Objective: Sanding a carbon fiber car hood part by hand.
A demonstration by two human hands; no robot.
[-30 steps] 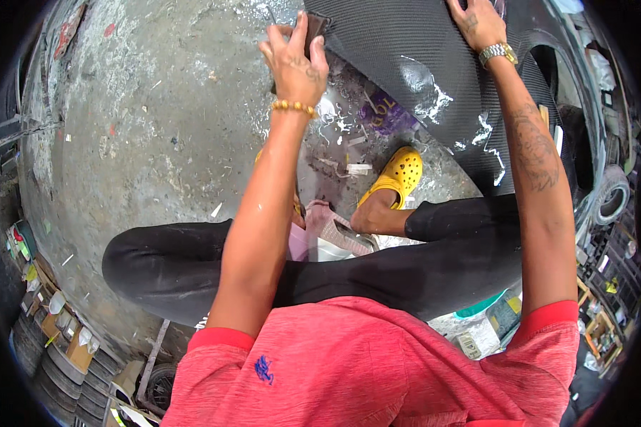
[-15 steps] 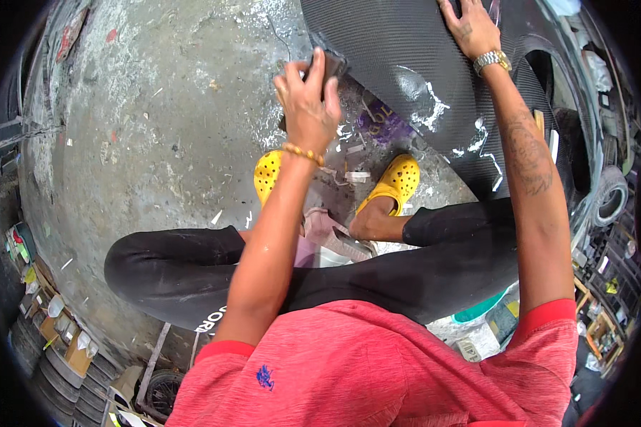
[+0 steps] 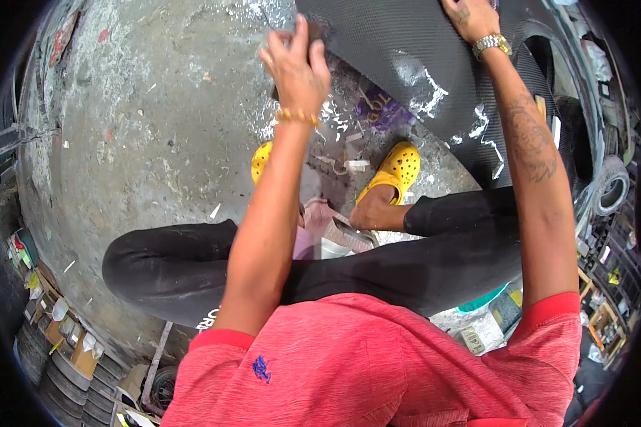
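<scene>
My left hand (image 3: 299,67) is closed around a dark sanding block (image 3: 316,33), seen partly behind the fingers and blurred. The block is at the left edge of a black panel with a carbon-fibre weave (image 3: 399,32). Wet, shiny patches lie on the panel. Flat on its far right part rests my right hand (image 3: 472,19), a metal watch (image 3: 491,45) at its wrist. Its fingertips are cut off by the top of the view. A beaded bracelet (image 3: 298,116) circles my left wrist.
Wet concrete floor (image 3: 149,128) with white scraps spreads to the left. My feet in yellow clogs (image 3: 399,167) are below the panel, near a purple printed sheet (image 3: 382,110). A tyre (image 3: 611,186) and cluttered shelving stand at the right; stacked dark curved parts (image 3: 64,377) stand lower left.
My left hand has moved up and slightly left with the sanding block along the panel's edge. The view has shifted a little; my right hand stays on the panel.
</scene>
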